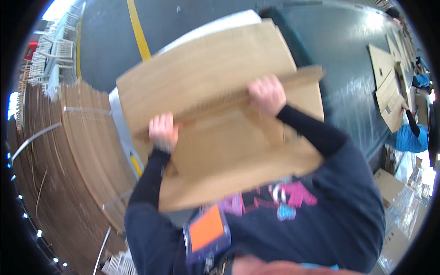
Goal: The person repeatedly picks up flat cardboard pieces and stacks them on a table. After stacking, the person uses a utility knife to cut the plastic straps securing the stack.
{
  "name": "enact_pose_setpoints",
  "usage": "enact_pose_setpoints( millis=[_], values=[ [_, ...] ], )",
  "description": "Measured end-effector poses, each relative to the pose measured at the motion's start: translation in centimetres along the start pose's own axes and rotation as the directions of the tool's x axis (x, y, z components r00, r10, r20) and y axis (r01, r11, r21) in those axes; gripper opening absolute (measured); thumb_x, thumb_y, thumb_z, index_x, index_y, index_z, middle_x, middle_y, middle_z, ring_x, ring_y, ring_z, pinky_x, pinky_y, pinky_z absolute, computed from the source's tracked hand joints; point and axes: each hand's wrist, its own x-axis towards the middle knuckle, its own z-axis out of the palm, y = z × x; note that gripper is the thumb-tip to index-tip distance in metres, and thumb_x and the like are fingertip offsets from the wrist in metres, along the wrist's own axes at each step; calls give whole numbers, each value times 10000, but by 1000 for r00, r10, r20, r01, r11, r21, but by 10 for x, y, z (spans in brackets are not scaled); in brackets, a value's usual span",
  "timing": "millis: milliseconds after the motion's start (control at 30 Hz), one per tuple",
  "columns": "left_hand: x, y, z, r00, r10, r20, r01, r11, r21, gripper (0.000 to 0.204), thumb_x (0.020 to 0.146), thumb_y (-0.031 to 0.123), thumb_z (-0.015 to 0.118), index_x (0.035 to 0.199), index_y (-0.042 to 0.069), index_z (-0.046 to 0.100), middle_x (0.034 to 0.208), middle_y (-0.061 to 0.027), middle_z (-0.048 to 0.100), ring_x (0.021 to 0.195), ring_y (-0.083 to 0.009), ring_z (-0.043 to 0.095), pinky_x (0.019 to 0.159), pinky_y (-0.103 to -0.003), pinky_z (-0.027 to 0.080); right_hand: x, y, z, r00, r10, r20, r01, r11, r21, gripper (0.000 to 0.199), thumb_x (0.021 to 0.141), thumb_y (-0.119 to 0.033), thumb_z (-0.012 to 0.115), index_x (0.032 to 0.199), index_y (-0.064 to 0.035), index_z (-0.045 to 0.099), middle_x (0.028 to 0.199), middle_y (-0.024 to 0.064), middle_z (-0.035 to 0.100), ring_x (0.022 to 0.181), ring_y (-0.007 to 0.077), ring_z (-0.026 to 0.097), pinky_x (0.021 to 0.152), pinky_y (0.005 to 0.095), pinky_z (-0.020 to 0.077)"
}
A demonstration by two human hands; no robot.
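I have the left hand (164, 130) curled over the raised edge of a box (211, 151), fingers wrapped round the cardboard, and the right hand (267, 94) gripping that same edge farther along, fingers bent over it too. Blur keeps me from telling how the thumbs sit. The box is partly folded, right in front of the torso, its near side close to the dark shirt (339, 220). Beyond the raised edge spreads a broad panel (206, 55); I can't tell whether it belongs to the box. On my left stands a stack (87, 142) of cardboard bound with pale straps (87, 110). Well off to my right, a co-worker (410, 137) in blue reaches toward flat cardboard (385, 82).
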Motion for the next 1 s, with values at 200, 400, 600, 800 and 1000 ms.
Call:
enact_pose_setpoints(
  millis=[200, 400, 600, 800, 1000],
  values=[
    [44, 10, -26, 932, -124, 341, 146, 988, -42, 704, 673, 440, 834, 1214, 71, 578, 1127, -121, 627, 1115, -302, 574, 979, -427, 430, 45, 38, -29, 901, 65, 428, -70, 998, -4, 371, 792, -421, 734, 901, -91, 604, 872, 98, 668, 894, 299, 663, 774, 424, 502],
    [73, -64, -91, 930, -361, -70, 300, 853, -427, 744, 854, 452, 736, 1431, 72, 461, 1462, -163, 483, 1363, -331, 444, 1136, -449, 341, 14, 193, -145, 705, 596, 384, -615, 784, -87, 468, 926, -509, 525, 1004, -88, 713, 954, 144, 719, 939, 302, 686, 829, 426, 527],
    [-19, -69, -109, 529, -808, 259, 844, 471, -255, 770, 860, 568, 659, 1385, 30, 491, 1398, -257, 514, 1321, -360, 486, 1086, -437, 399, -268, 366, -354, 402, 890, -213, -912, 410, -8, 650, 967, -535, 491, 1335, -7, 578, 1351, 176, 598, 1280, 292, 545, 1081, 394, 402],
    [-71, 22, -90, 208, -937, 281, 958, 253, 136, 1040, 799, 734, 598, 1425, -76, 410, 1437, -323, 443, 1360, -415, 427, 1130, -444, 349, -355, 379, -353, 214, 800, -561, -820, -166, -548, 531, 940, -479, 479, 1237, -62, 622, 1204, 231, 638, 1144, 326, 606, 980, 440, 465],
    [-97, 53, -109, 67, -908, 413, 986, -3, -167, 995, 831, 733, 565, 1383, -90, 473, 1448, -268, 460, 1361, -354, 432, 1111, -405, 362, -247, 200, -127, 735, 644, 213, -674, 656, 341, 435, 963, -316, 579, 1254, 3, 525, 1145, 160, 631, 1067, 242, 611, 952, 370, 478]
  ],
)
